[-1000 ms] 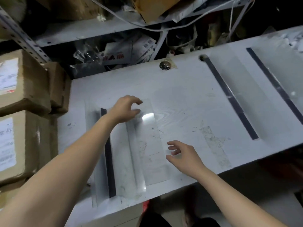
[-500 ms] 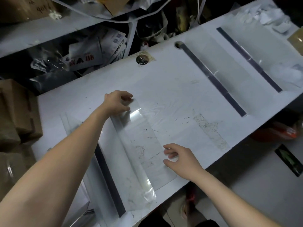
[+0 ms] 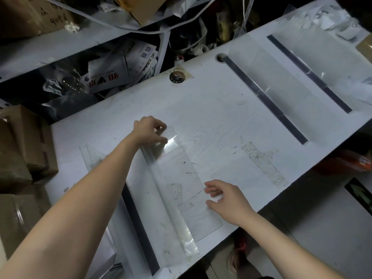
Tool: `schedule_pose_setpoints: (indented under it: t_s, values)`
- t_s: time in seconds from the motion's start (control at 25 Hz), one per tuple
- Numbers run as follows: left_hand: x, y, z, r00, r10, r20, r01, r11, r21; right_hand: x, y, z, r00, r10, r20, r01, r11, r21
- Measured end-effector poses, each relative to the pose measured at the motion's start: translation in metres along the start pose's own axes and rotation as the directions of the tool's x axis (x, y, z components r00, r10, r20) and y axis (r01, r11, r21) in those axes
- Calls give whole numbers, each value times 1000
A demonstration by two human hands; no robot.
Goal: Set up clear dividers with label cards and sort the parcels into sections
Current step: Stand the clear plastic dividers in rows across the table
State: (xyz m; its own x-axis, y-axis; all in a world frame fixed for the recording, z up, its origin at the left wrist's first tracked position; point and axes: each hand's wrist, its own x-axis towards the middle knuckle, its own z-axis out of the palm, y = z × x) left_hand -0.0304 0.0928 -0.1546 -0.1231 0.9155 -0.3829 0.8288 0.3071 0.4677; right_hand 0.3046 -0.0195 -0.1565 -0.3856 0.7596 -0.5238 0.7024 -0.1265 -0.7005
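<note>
Two bare hands work on a clear plastic divider (image 3: 181, 178), a long, glossy, L-folded sheet lying flat on the white table (image 3: 211, 117), whose surface is scuffed and marked with a patch of old tape residue. The left hand (image 3: 150, 130) pinches the divider's far end, its grip closed on the rounded corner where a glare spot shines. The right hand (image 3: 225, 198) hovers at the divider's near right edge with fingers spread and loose, gripping nothing. Just left of the divider runs a dark strip (image 3: 138, 224) under another clear sheet. Well to the divider's right, two more clear dividers (image 3: 281, 93) with dark strips lie on the table. Beyond the divider's far end, crumpled mailers (image 3: 112, 73) show red print and QR codes, too small to read. Brown cardboard boxes (image 3: 24, 150) stand left of it.
</note>
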Motion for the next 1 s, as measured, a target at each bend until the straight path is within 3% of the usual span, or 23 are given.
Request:
schedule_pose_setpoints:
  t_s: [0.2,0.36,0.64,0.84,1.0]
  values:
    - [3,1,2,999,-36,-9,35,999,-21,0,1,2,1000,-3,0,3,1000,14]
    - [5,-9,1,993,-90,81,105,970,-219,-1,3,2,1000,-6,7,6,1000,16]
    - [-12,-15,-4,998,58,2,-50,884,-466,-8,-1,1,998,68,-14,-65,990,127]
    - [-30,-28,-24,990,132,-39,-135,879,-458,-19,-15,2,996,85,21,-88,976,198]
    - [-48,-50,-43,991,136,3,-132,967,-218,-26,-29,-3,1000,27,-16,-23,981,192]
